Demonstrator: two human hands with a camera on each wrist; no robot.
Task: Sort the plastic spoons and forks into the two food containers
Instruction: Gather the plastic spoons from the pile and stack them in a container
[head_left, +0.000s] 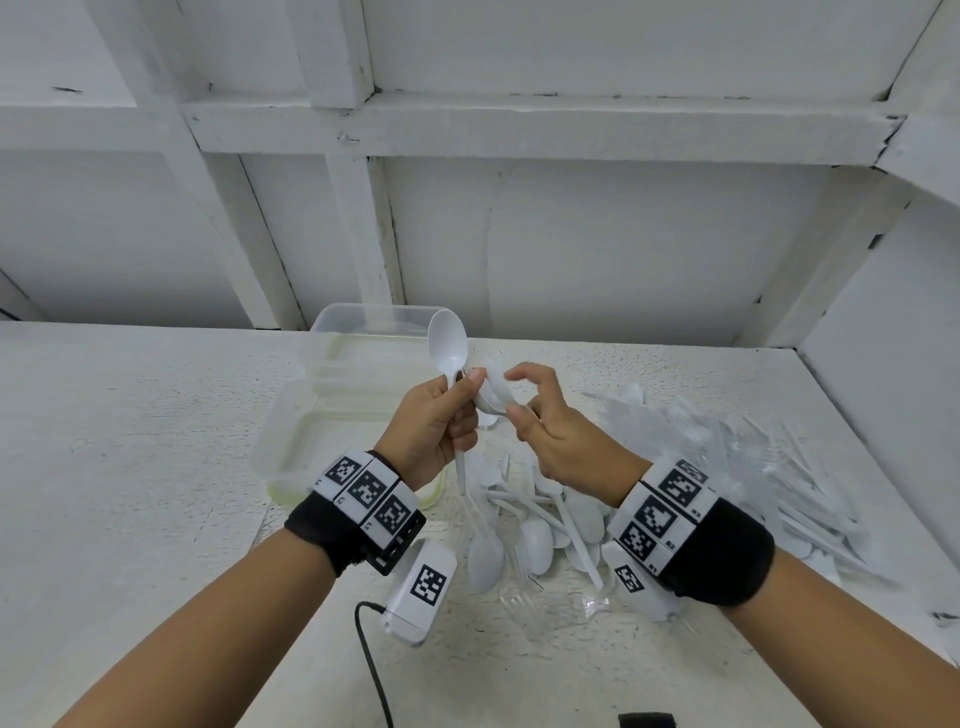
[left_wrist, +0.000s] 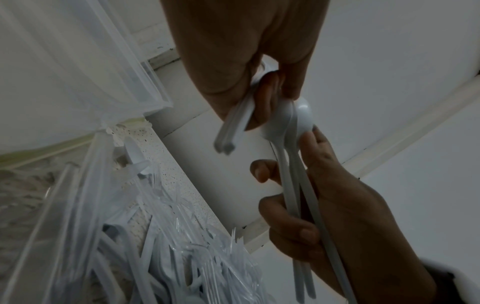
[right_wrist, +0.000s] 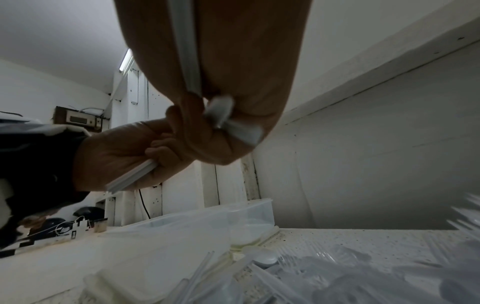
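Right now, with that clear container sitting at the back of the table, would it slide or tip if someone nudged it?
The clear container looks thin-walled and seems empty, so it is probably light and would likely slide easily on the table. Its low, wide shape suggests tipping is unlikely. The walls may flex when squeezed.

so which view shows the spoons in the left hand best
Left wrist view: the spoons show bowls and full handles in the left hand. Head view shows one raised bowl; right wrist view shows only handle ends.
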